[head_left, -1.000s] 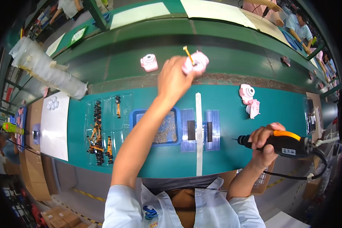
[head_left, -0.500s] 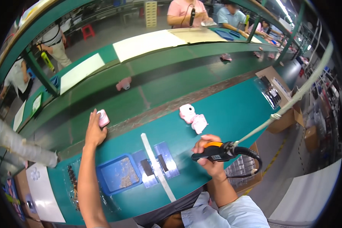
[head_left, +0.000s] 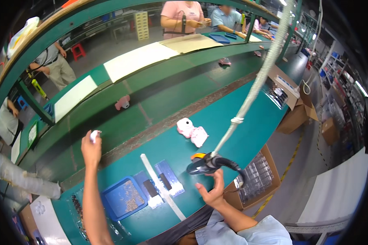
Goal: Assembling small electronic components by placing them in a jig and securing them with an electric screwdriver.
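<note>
My left hand [head_left: 90,152], stretched over the far belt, is closed on a small pink-and-white plastic piece [head_left: 95,136], mostly hidden by the fingers. My right hand [head_left: 213,192] is open, thumb and fingers apart, just below a black-and-orange electric screwdriver [head_left: 201,165]. That tool hangs tilted above the green bench on a pale wrapped cord [head_left: 249,100]. Left of it on the bench lie a pink camera-shaped shell [head_left: 185,130] with a dark round hole and, touching it, a second pink shell part [head_left: 199,137].
A blue tray [head_left: 110,204] of small screws sits by my left forearm, beside a pale strip [head_left: 163,188] on the bench. More pink pieces, one a camera-shaped piece [head_left: 122,103], lie on the green belt. An open carton [head_left: 276,179] of clear plastic stands right. People work across the belt.
My right hand has let go of the electric screwdriver, which now hangs from its cord. My left hand has closed around the pink-and-white piece. The whole view has shifted.
</note>
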